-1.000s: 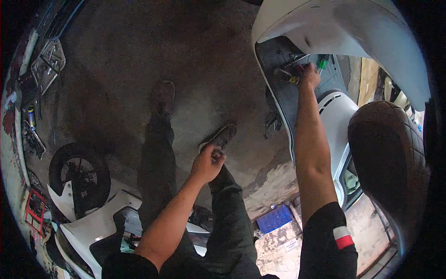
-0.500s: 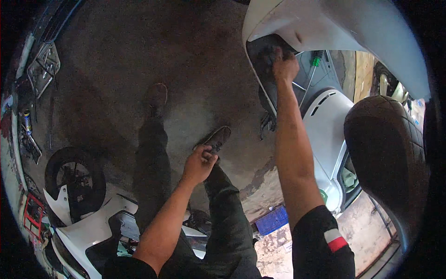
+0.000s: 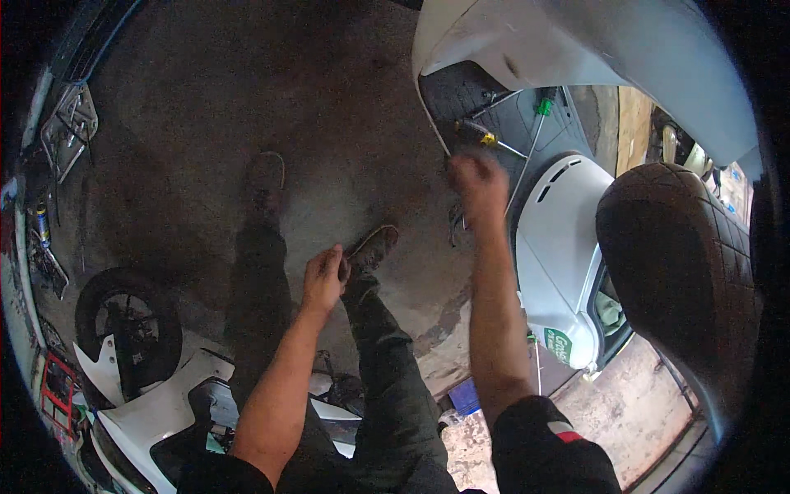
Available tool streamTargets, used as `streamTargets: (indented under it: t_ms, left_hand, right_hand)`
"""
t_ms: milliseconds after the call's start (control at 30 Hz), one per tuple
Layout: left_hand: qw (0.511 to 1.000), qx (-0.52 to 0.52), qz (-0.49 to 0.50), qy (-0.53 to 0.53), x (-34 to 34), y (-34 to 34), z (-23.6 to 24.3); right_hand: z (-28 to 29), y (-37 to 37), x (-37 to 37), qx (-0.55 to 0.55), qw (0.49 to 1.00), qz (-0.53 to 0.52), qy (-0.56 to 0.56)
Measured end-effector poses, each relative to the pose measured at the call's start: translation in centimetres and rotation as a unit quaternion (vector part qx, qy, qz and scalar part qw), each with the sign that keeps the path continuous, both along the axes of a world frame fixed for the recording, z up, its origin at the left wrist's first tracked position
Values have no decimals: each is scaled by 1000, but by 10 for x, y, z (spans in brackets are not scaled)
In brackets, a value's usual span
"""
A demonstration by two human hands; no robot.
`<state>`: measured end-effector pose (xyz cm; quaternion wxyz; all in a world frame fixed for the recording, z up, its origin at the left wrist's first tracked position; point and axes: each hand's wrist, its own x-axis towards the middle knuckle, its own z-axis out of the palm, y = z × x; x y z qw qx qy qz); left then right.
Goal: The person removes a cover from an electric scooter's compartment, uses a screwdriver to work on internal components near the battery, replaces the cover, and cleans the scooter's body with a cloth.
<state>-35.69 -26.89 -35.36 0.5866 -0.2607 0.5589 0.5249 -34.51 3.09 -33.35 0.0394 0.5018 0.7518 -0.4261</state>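
My left hand (image 3: 325,277) is held over my left-to-middle side, above a shoe, with its fingers curled together; what they hold, if anything, is hidden. My right hand (image 3: 480,185) is smeared by motion beside the scooter's grey footboard (image 3: 440,97), so its fingers cannot be read. Just beyond it on the footboard lies a tool with a yellow-and-black handle (image 3: 487,138) and a metal shaft. A green-handled screwdriver (image 3: 545,108) rests near it, its long shaft running toward me.
The white scooter's body panel (image 3: 555,247) and dark quilted seat (image 3: 675,239) fill the right side. At lower left are a wheel (image 3: 127,325) and a white panel (image 3: 152,416) of another motorbike. A blue object (image 3: 465,397) lies low in the middle.
My right hand has come back from the footboard toward me, uncovering the yellow-and-black-handled tool. My left hand has shifted slightly left, fingers still curled. The view has moved a little.
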Motion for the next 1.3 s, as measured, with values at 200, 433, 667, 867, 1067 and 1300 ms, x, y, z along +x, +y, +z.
streamTargets:
  t_ms: [200, 433, 667, 867, 1067, 1300]
  left_hand:
    - [999, 21, -16, 22, 20, 9, 1]
    - [991, 37, -128, -13, 13, 1, 5]
    - [988, 5, -154, 18, 3, -23, 0]
    - [987, 84, -123, 59, 3, 11, -3]
    - [970, 143, -165, 110, -64, 22, 59]
    - [952, 175, -150, 200, -96, 18, 182]
  right_hand:
    - [-72, 179, -27, 293, 952, -24, -83]
    - [-110, 229, -30, 242, 929, -7, -281]
    - [-29, 147, -63, 38, 930, -364, -26]
    - [42, 140, 28, -167, 845, -394, 322]
    - [140, -50, 44, -495, 628, -458, 389]
    - [254, -136, 23, -626, 496, -481, 361]
